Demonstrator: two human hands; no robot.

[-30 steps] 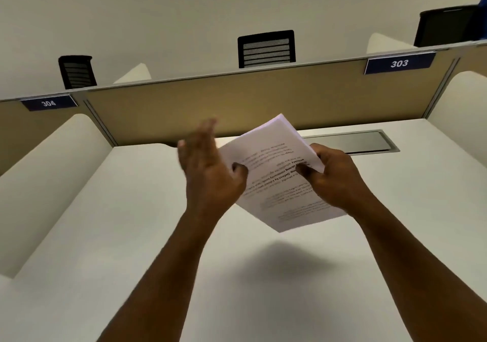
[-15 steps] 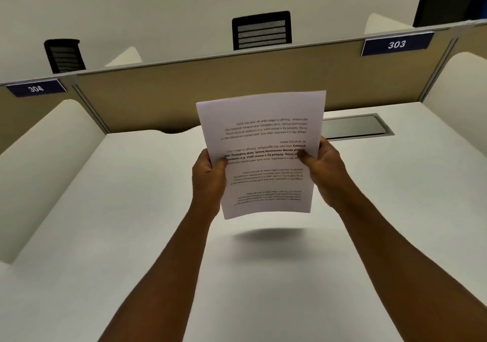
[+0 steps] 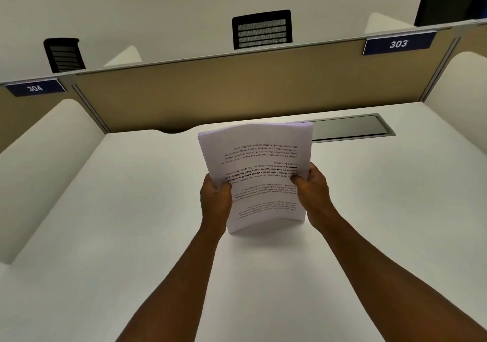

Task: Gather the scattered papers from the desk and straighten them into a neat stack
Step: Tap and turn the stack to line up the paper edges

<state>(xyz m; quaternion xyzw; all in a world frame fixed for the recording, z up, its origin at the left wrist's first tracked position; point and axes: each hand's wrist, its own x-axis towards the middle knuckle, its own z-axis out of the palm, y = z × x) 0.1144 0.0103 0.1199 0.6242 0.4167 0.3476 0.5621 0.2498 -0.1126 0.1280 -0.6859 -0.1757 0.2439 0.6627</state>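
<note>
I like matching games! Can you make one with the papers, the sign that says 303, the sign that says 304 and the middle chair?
Things:
1. papers
2. 303 sign
3. 304 sign
4. middle chair

Places:
A. left end of the divider
B. behind the divider, centre
C. held in both hands
D. right end of the divider

Pairs: 1-C, 2-D, 3-A, 4-B

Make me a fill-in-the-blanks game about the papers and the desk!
1. The papers are held by ____ hands.
2. The print on the top sheet is upside ____.
3. The blue sign on the right reads ____.
4. The papers' bottom edge rests on the white ____.

Missing words: two; down; 303; desk
</note>
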